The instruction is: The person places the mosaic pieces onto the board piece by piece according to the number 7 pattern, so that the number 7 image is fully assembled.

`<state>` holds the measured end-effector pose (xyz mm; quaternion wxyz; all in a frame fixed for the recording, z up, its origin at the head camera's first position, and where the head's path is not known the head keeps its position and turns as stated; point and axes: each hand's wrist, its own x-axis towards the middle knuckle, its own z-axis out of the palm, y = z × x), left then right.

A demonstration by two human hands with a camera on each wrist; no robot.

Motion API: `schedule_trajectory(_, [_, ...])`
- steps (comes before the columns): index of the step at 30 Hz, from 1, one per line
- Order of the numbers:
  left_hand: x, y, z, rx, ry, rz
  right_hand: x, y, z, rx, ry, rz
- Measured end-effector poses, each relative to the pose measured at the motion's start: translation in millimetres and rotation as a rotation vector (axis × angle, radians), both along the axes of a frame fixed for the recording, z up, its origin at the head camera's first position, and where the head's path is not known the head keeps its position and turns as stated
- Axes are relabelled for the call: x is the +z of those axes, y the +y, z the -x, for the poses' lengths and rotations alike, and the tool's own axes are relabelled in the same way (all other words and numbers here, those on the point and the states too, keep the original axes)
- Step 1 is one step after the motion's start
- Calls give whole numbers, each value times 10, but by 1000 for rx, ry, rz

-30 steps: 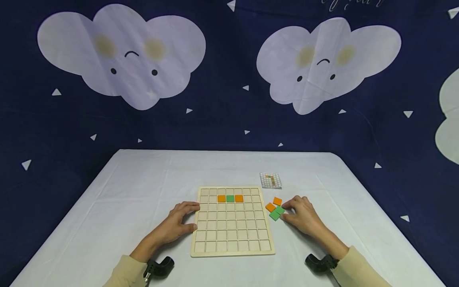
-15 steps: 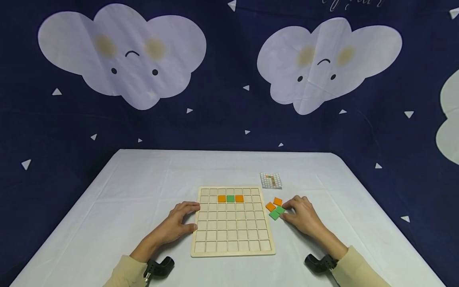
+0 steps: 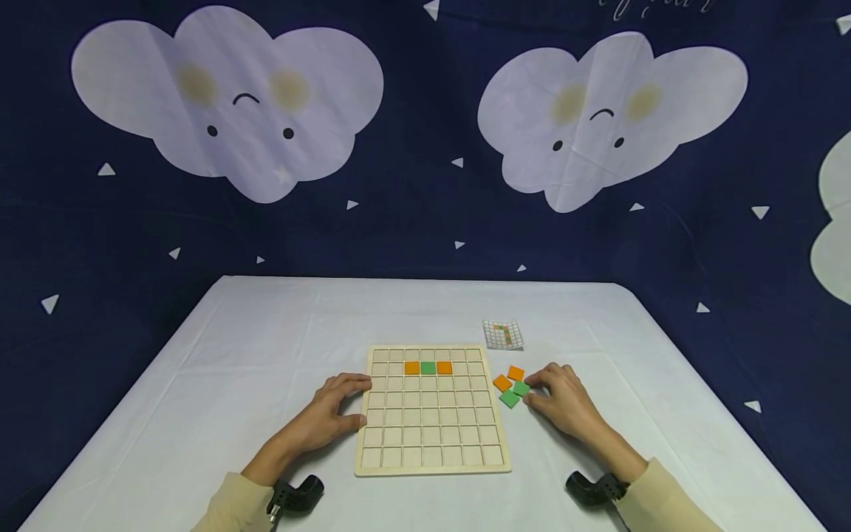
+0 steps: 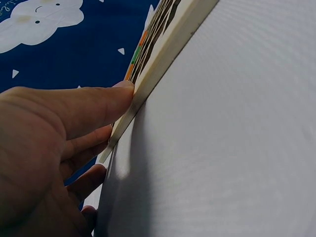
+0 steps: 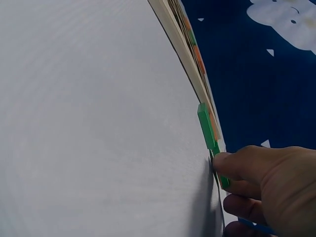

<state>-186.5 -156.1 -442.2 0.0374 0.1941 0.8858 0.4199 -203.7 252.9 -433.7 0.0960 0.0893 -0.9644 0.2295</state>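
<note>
A wooden grid board [image 3: 433,470] lies on the table, with an orange tile [image 3: 412,368], a green tile [image 3: 428,368] and another orange tile [image 3: 444,368] side by side in its second row from the far edge. My left hand [image 3: 326,415] rests against the board's left edge, thumb and fingers spread along it. To the right of the board, my right hand [image 3: 564,399] pinches a loose green tile [image 3: 521,389] between thumb and fingertips. In the right wrist view the thumb covers part of that green tile [image 5: 225,181].
Beside the pinched tile lie another green tile [image 3: 509,399] and two orange tiles [image 3: 501,383]. Behind them is a small printed pattern card [image 3: 503,335]. A white cloth covers the table [image 3: 299,318], and a dark blue backdrop [image 3: 425,222] with clouds hangs behind.
The green tile at my right fingertips has shifted slightly right, apart from the other green tile. My left hand and the board stay in place.
</note>
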Motion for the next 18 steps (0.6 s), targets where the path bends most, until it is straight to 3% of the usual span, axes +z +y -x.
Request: schedule_trajectory(18, [-10, -8, 5, -13, 13, 1, 134, -139, -43, 55, 0, 44])
